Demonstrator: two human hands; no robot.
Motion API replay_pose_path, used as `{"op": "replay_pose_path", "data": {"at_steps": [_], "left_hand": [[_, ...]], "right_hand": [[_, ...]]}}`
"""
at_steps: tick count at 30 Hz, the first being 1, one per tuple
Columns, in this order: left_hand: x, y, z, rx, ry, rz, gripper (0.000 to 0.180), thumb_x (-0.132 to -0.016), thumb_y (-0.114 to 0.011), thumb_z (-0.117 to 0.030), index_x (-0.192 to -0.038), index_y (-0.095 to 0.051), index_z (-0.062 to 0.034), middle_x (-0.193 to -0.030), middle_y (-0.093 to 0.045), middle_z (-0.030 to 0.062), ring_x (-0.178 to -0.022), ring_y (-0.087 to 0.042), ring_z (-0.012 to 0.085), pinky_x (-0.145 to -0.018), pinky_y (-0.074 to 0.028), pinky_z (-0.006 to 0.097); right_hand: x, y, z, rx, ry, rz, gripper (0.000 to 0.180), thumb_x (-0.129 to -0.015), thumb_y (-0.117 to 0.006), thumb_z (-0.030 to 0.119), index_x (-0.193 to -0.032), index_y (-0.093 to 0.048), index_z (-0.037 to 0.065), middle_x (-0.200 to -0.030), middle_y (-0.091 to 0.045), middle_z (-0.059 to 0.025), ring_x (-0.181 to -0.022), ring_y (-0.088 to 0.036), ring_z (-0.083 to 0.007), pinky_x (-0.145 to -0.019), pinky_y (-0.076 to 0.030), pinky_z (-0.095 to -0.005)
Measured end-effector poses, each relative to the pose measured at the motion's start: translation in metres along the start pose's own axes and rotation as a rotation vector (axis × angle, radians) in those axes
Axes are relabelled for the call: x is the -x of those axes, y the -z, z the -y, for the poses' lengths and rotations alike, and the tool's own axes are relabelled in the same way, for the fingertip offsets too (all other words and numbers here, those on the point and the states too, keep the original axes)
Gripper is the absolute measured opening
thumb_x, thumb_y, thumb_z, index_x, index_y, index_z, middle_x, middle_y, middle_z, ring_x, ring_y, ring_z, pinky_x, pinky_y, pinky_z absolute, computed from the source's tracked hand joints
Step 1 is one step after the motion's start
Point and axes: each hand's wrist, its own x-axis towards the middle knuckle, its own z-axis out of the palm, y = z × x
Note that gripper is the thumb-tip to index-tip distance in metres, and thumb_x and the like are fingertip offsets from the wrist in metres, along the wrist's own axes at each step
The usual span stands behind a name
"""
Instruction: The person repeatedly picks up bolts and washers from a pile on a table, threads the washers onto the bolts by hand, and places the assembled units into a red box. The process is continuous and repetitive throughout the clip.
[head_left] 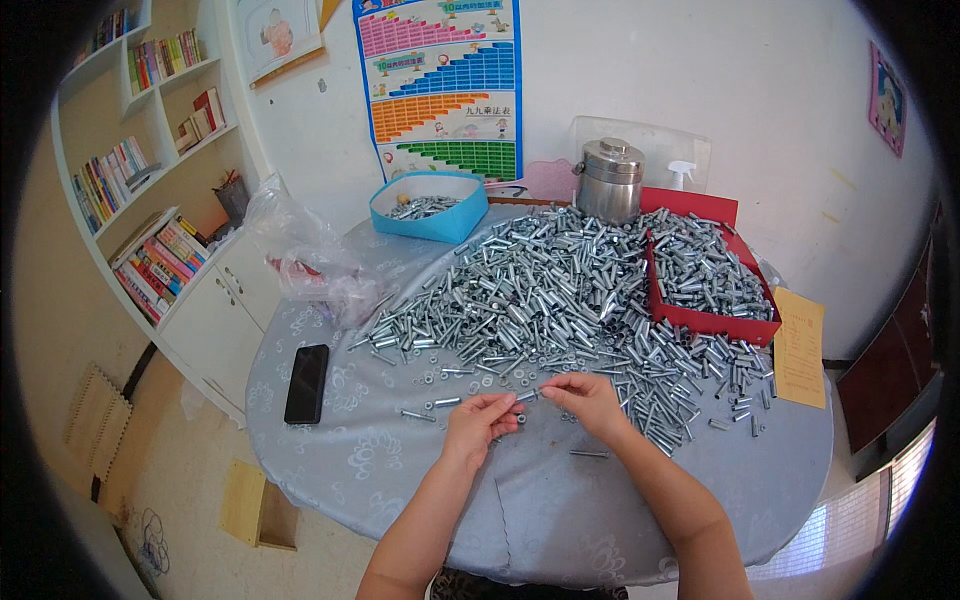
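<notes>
Near the front of the pile, a short silvery metal bolt (pixel 527 396) spans the gap between my two hands. The thumb and fingers of my left hand (pixel 474 428) close on its left end. My right hand (pixel 592 402) pinches its other end with thumb and forefinger; the fingers partly cover both ends. Just beneath my left fingertips shows a small nut (pixel 521 419). Loose washers (pixel 488 380) and a few bolts (pixel 418 415) lie on the cloth beside my left hand. Beyond both hands spreads a large heap of metal sleeves and bolts (pixel 540 285).
A red box (pixel 690 320) full of metal sleeves stands right of the heap, a blue box (pixel 430 228) with small parts behind left. A steel canister (pixel 611 180), plastic bag (pixel 310 250), black phone (pixel 307 384) and brown paper (pixel 799 345) are also on the grey tablecloth (pixel 400 510).
</notes>
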Motion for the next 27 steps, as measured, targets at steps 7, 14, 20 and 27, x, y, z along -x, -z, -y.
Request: {"op": "replay_pose_path", "data": {"at_steps": [7,14,20,27], "left_hand": [[-0.002,0.003,0.003,0.062,-0.023,-0.015,0.016,-0.081,-0.061,-0.013,-0.09,-0.058,0.0005,-0.084,-0.063,0.0117,-0.061,-0.058,0.0102,-0.058,-0.051,0.022],[-0.002,0.003,0.0,0.131,-0.089,-0.048,0.017,-0.079,-0.063,-0.012,-0.089,-0.056,-0.0003,-0.084,-0.063,0.012,-0.061,-0.058,0.0112,-0.058,-0.05,0.023],[0.001,0.0,-0.001,0.114,-0.082,-0.069,0.016,-0.079,-0.064,-0.012,-0.089,-0.057,-0.0008,-0.084,-0.063,0.0123,-0.062,-0.058,0.0118,-0.058,-0.05,0.023],[0.001,-0.001,0.0,0.089,-0.069,-0.074,0.015,-0.079,-0.064,-0.012,-0.088,-0.058,-0.0012,-0.083,-0.063,0.0121,-0.062,-0.058,0.0118,-0.058,-0.05,0.023]], "right_hand": [[0.005,-0.011,0.01,0.485,0.27,-0.013,0.03,-0.073,-0.067,0.021,-0.097,-0.062,0.005,-0.079,-0.061,-0.0063,-0.076,-0.056,-0.018,-0.065,-0.044,-0.027],[0.007,-0.017,-0.006,0.953,0.448,0.054,0.023,-0.068,-0.068,0.026,-0.081,-0.062,0.007,-0.077,-0.059,-0.0067,-0.073,-0.055,-0.0247,-0.065,-0.043,-0.035],[0.001,-0.022,-0.016,0.894,0.375,0.02,0.021,-0.069,-0.068,0.022,-0.082,-0.063,0.006,-0.082,-0.06,-0.0071,-0.074,-0.056,-0.0234,-0.066,-0.044,-0.0322],[0.0,-0.001,0.005,0.25,0.2,-0.159,0.021,-0.073,-0.067,0.008,-0.093,-0.063,0.006,-0.084,-0.06,-0.0033,-0.075,-0.053,-0.0108,-0.07,-0.043,-0.023]]}}
